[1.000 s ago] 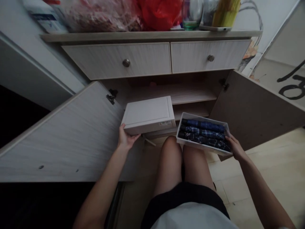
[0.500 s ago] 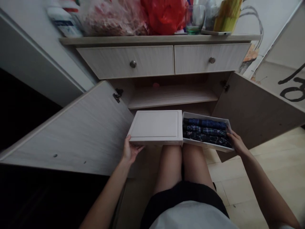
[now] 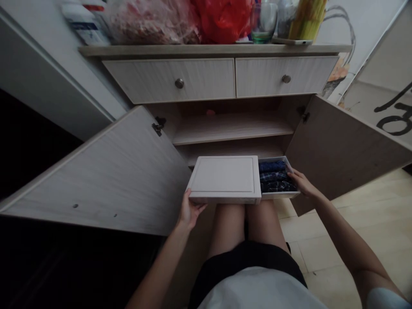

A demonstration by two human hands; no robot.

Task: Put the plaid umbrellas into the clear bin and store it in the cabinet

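My left hand (image 3: 189, 211) grips the near left corner of a flat white box lid (image 3: 225, 179). The lid lies over most of a shallow white box (image 3: 280, 195) and hides its left part. In the uncovered right end lie rolled dark blue plaid cloths (image 3: 275, 176). My right hand (image 3: 302, 183) holds the box by its right end, fingers curled on the rim. Both are held above my bare knees (image 3: 244, 223), in front of an open wooden cabinet (image 3: 230, 128).
Both cabinet doors stand wide open, left door (image 3: 96, 171) and right door (image 3: 341, 150). Two shut drawers (image 3: 222, 79) sit above the shelves. On top are a red bag (image 3: 222, 17), a glass (image 3: 264, 19) and other items. Pale floor (image 3: 370, 219) lies to the right.
The lid has slid rightward over the box, from beside it to covering most of it. Both hands have come closer together and lower, toward the knees.
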